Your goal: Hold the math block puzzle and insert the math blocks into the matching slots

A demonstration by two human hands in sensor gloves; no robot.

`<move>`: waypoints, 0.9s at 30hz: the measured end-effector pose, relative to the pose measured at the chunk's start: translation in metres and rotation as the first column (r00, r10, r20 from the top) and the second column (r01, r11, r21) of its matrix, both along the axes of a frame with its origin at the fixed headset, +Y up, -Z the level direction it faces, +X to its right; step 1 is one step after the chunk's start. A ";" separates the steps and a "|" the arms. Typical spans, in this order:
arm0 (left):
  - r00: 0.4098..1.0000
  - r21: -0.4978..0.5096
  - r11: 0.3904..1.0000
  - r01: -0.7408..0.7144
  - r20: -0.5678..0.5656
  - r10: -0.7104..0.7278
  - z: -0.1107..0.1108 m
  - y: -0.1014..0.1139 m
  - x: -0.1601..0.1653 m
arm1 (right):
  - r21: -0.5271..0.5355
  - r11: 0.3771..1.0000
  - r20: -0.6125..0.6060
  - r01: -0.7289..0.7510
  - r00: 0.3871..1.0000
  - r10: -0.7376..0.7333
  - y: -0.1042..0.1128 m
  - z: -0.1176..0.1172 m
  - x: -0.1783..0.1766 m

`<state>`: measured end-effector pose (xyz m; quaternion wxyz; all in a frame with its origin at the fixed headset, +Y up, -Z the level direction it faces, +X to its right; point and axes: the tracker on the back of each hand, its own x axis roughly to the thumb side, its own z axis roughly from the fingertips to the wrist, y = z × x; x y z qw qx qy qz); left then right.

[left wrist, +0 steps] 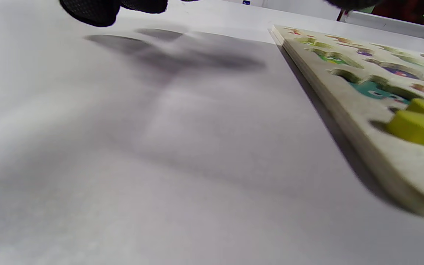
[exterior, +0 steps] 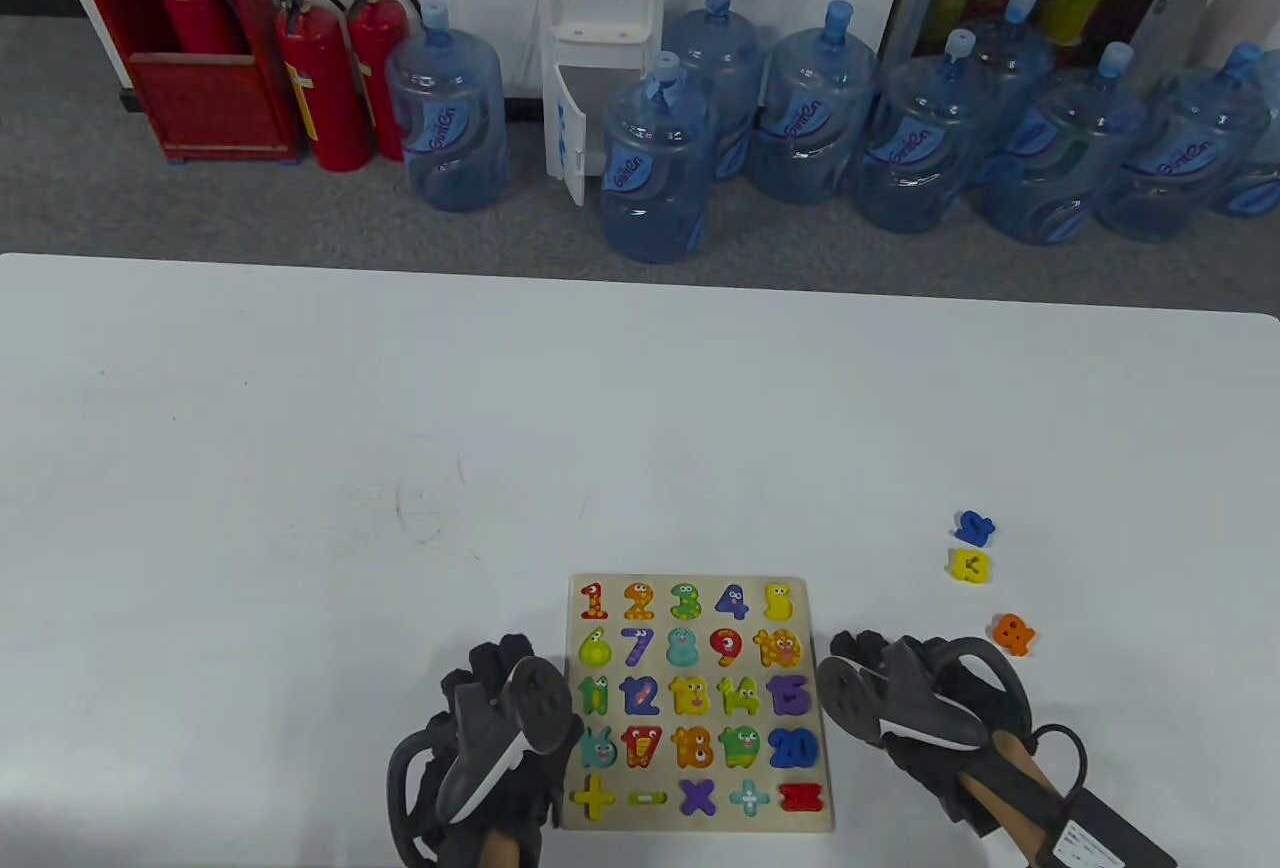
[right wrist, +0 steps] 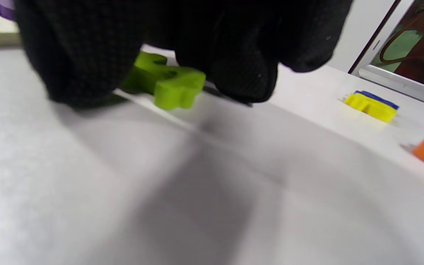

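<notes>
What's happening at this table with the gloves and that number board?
A person in sensor gloves is filling a number puzzle board. The right hand pinches a lime green block just beside the board; the left hand sits at its other edge. Blue, yellow and orange blocks lie loose to the right.

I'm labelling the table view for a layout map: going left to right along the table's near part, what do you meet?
Left hand → puzzle board → right hand → orange block.
</notes>
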<state>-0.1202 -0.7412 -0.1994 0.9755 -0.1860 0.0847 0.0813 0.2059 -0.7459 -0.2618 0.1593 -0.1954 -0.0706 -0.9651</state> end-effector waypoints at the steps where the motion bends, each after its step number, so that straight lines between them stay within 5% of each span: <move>1: 1.000 -0.002 1.000 0.001 0.001 -0.001 0.000 0.000 0.000 | 0.021 1.000 -0.003 0.013 1.000 -0.013 0.000 0.000 -0.001; 3: 1.000 0.000 1.000 0.005 0.000 -0.005 0.002 0.000 -0.001 | 0.097 0.993 -0.037 0.071 0.997 -0.068 -0.002 0.000 -0.005; 15: 1.000 0.007 1.000 0.025 0.000 -0.025 0.005 0.001 -0.002 | 0.089 0.994 -0.072 0.071 0.995 -0.065 0.000 0.004 -0.008; 27: 1.000 0.000 1.000 0.018 0.007 -0.018 0.002 0.002 -0.003 | 0.153 0.977 -0.175 0.146 0.977 -0.119 0.027 0.018 -0.031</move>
